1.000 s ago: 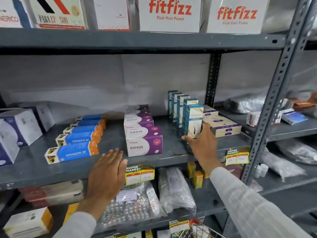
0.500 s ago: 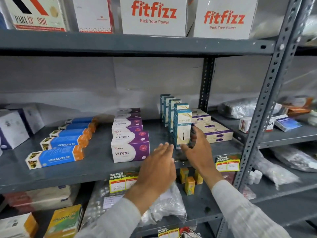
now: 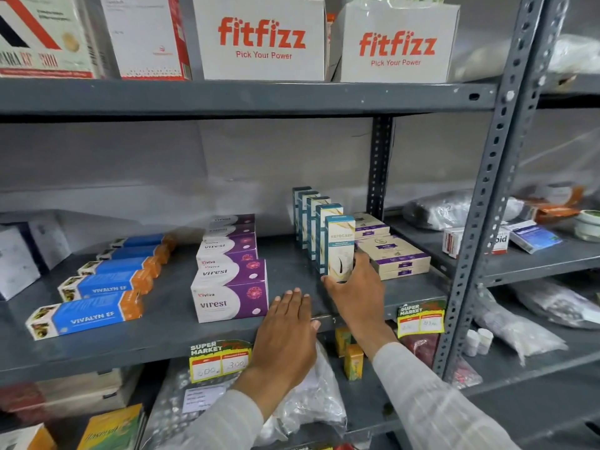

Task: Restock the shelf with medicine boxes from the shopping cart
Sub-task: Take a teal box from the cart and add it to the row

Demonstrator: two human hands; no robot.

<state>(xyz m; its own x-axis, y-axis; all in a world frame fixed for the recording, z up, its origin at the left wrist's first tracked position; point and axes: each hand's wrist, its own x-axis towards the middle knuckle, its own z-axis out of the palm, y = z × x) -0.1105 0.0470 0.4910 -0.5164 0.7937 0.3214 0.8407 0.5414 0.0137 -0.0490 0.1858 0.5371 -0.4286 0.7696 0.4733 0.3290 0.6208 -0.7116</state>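
A row of tall teal-and-white medicine boxes stands upright on the grey middle shelf (image 3: 162,339). My right hand (image 3: 355,287) grips the base of the front teal box (image 3: 339,245), thumb on its left, fingers behind its right side. My left hand (image 3: 287,332) lies flat, palm down, fingers together, on the shelf's front edge, just right of the front purple Virest box (image 3: 229,292). It holds nothing. The shopping cart is out of sight.
Blue-and-orange Vivalyn boxes (image 3: 86,315) lie in a row at left. Beige flat boxes (image 3: 394,254) are stacked right of the teal row. Fitfizz cartons (image 3: 261,40) fill the shelf above. A perforated upright post (image 3: 487,196) stands at right. Plastic bags and price tags hang below.
My left hand has moved right along the shelf edge, from near the Vivalyn boxes to beside my right hand. My right hand has stayed on the front teal box.
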